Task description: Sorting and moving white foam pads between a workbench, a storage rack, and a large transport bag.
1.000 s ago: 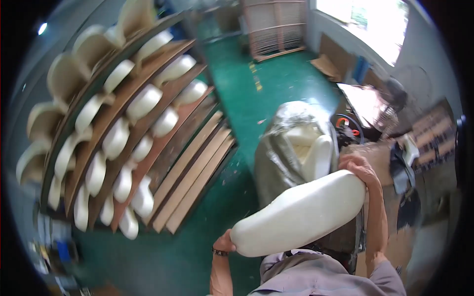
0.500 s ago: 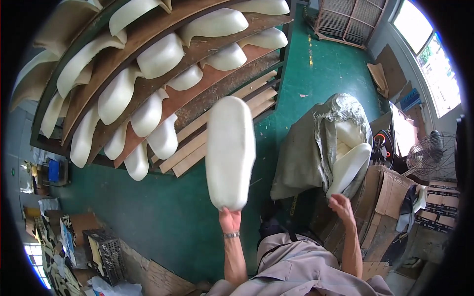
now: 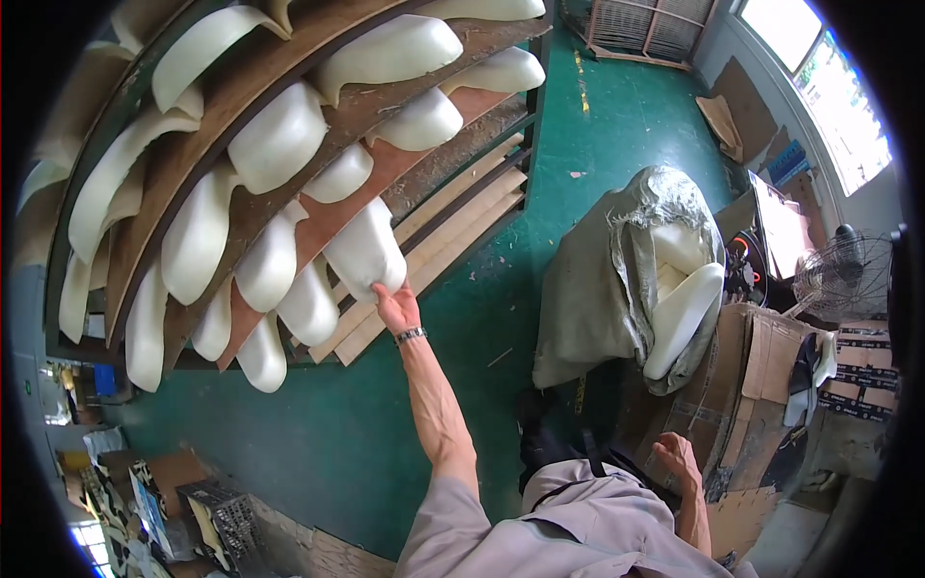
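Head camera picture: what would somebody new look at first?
Probably the rows of big cream foam pads lying on the wooden rack at upper left. The left hand reaches up and touches the end of one foam pad on a lower shelf. To the right, a grey sack stands open on the green floor with more pads inside.

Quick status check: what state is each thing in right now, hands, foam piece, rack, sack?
Left hand: arm outstretched, pressed on the end of the foam piece.
Foam piece: lying on a rack shelf, end sticking out.
Rack: shelves loaded with white foam pieces.
Grey sack: open, foam pieces sticking out.
Right hand: empty, fingers loose, near the cardboard boxes.
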### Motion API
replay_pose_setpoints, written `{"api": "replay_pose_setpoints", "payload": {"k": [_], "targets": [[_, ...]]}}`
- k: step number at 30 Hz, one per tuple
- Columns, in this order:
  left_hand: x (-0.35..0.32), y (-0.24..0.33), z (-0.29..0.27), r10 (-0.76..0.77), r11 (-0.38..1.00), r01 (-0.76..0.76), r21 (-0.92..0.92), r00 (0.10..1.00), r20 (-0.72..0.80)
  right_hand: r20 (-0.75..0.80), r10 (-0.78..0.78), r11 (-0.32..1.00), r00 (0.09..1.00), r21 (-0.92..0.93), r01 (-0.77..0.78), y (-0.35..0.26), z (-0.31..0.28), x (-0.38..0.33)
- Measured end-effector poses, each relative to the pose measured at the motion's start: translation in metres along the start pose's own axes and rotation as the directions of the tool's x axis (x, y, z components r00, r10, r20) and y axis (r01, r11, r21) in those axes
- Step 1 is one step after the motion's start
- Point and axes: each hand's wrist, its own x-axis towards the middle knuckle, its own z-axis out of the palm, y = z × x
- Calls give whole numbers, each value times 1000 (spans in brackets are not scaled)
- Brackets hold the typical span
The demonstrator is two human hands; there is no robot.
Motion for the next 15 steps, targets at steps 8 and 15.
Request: {"api": "replay_pose_setpoints", "payload": {"k": [8,15], "targets": [[46,-44,-19,-49,999,49,-17,999,-6,22,189,979,982,78,-190,75,26,-38],[111,41,-64,-22,981,29,192,999,-38,202,-12,1000,979,-16,15,58,15,12]]}}
